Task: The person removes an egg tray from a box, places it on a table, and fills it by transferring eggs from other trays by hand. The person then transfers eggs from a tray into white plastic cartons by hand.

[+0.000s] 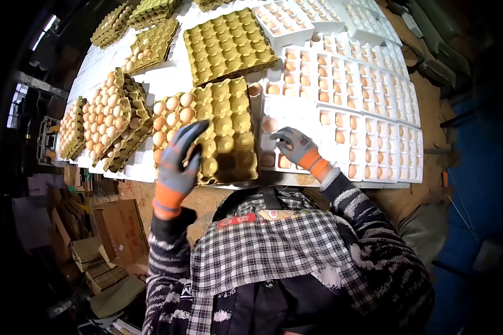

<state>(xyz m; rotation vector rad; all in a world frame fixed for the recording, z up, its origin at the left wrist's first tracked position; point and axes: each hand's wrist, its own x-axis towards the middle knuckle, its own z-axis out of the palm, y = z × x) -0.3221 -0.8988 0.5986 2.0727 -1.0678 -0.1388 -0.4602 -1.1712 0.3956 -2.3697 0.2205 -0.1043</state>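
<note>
My left hand (179, 159), in a grey glove with an orange cuff, is over the near pulp egg tray (226, 120). Its fingers and thumb are apart, and no egg shows between them. Eggs (172, 104) fill the left part of that tray, while its right cups are bare. My right hand (297, 148), gloved the same way, hovers above the near white foam tray (290, 114). The fingers bend loosely with a gap to the thumb, and I see nothing held. Below it, a few eggs (285, 161) sit in the foam cups; part of this tray is hidden by the hand.
Foam trays with eggs (369, 89) cover the right side of the table. A stack of pulp trays (226, 44) stands behind the near one. Tilted pulp trays of eggs (103, 120) lean at the left. Cardboard boxes (120, 231) stand on the floor at lower left.
</note>
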